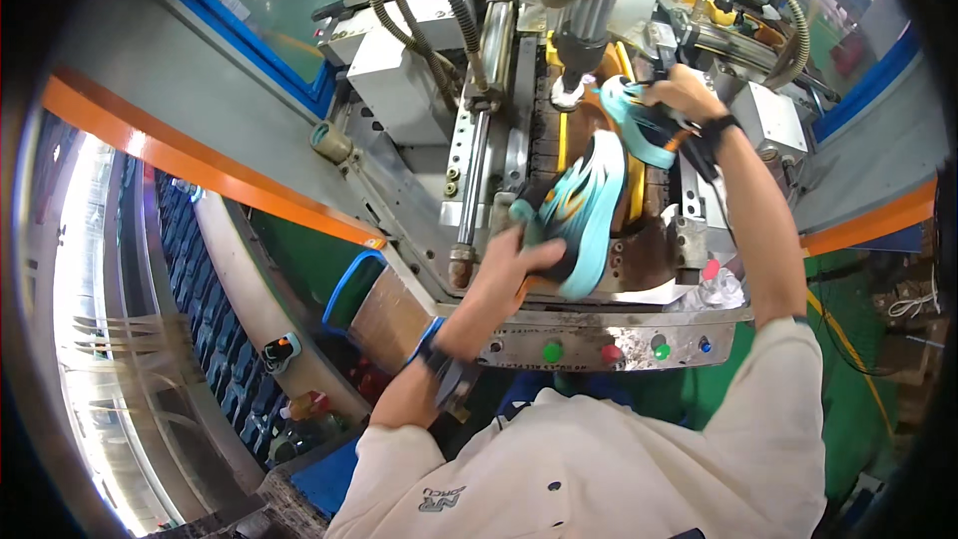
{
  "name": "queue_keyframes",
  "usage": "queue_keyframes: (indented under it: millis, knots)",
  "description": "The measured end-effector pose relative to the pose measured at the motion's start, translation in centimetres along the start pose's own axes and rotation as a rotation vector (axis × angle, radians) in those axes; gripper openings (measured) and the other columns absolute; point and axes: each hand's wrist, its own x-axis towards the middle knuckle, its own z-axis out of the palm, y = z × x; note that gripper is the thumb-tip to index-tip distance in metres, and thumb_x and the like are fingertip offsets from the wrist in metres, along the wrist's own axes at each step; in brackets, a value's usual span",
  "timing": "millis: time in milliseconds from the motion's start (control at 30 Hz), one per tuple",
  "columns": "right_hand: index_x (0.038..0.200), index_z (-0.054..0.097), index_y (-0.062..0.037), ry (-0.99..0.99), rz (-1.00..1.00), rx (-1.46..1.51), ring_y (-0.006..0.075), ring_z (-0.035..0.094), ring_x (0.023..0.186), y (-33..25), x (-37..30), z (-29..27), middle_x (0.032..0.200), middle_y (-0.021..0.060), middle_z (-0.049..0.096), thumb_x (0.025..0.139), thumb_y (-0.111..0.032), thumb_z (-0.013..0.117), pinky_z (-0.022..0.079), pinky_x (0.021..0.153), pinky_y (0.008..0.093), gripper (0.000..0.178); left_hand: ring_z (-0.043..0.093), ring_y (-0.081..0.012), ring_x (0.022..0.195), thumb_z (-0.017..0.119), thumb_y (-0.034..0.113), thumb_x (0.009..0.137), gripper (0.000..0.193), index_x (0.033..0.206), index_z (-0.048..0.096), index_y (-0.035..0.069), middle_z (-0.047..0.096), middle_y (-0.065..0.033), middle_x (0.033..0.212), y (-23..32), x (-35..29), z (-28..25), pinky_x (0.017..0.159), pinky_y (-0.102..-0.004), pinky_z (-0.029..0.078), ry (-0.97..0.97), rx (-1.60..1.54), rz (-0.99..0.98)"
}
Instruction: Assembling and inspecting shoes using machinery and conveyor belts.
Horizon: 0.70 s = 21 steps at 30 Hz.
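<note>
My left hand [504,277] is closed around the heel end of a teal, white and black sneaker [596,210], whose toe points away from me over the front of the machine. My right hand [687,103] grips a second, matching sneaker [637,130], farther back and to the right, beside the press head. That shoe is tilted and partly hidden by my fingers. Both shoes are over the brown, worn bed [639,258] of the machine. A dark metal press head [582,35] with a pale tip hangs just behind them.
Metal cylinders [479,170] and hoses flank the bed. Coloured buttons [554,350] line the front panel. Crumpled white material [720,289] lies at the right front corner. Left stands a conveyor with dark blue textured shapes; another small shoe [281,351] rests on its pale edge.
</note>
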Motion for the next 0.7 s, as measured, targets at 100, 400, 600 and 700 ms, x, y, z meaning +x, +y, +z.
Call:
queue_keyframes:
  millis: [100,400,600,700]
  knots:
    - [0.114,0.061,-0.0007,0.003,0.058,-0.167,0.0374,0.063,0.105,-3.1,3.9,7.4,0.106,0.0246,0.066,0.065,-0.026,0.073,0.051,0.090,0.0421,0.056,0.060,-0.0167,0.098,0.074,0.006,0.076,0.058,0.127,0.050,-0.007,0.061,-0.0087,0.111,-0.1,-9.8,-3.9,0.085,-0.0293,0.049,0.191,-0.046,-0.053]
    - [0.111,0.039,0.0079,0.278,-0.184,-0.157,0.0468,0.064,0.093,-1.7,4.6,16.3,0.096,0.0323,0.065,0.078,-0.030,0.066,0.052,0.081,0.0513,0.057,0.065,-0.0196,0.099,0.068,-0.001,0.078,0.050,0.125,0.052,-0.006,0.065,-0.0122,0.107,-9.4,-29.0,-6.3,0.088,-0.0308,0.052,0.851,-0.387,0.181]
    - [0.108,0.061,0.0000,0.185,-0.845,0.179,0.0293,0.061,0.069,-4.3,-20.9,18.5,0.084,0.0139,0.065,0.089,-0.003,0.055,0.049,0.066,0.0383,0.020,0.063,-0.0174,0.099,0.064,0.006,0.086,0.040,0.123,0.054,-0.007,0.064,-0.0101,0.111,-15.7,-30.6,-1.6,0.086,-0.0313,0.052,1.042,-0.331,0.157]
    - [0.097,0.061,-0.0006,-0.070,-0.962,0.260,0.0287,0.059,0.076,-0.8,-26.6,26.9,0.091,0.0152,0.061,0.084,-0.001,0.058,0.047,0.069,0.0363,0.014,0.064,-0.0154,0.093,0.066,0.009,0.086,0.037,0.119,0.058,-0.006,0.065,-0.0092,0.108,-16.4,-31.4,0.0,0.083,-0.0293,0.052,0.936,-0.586,0.181]
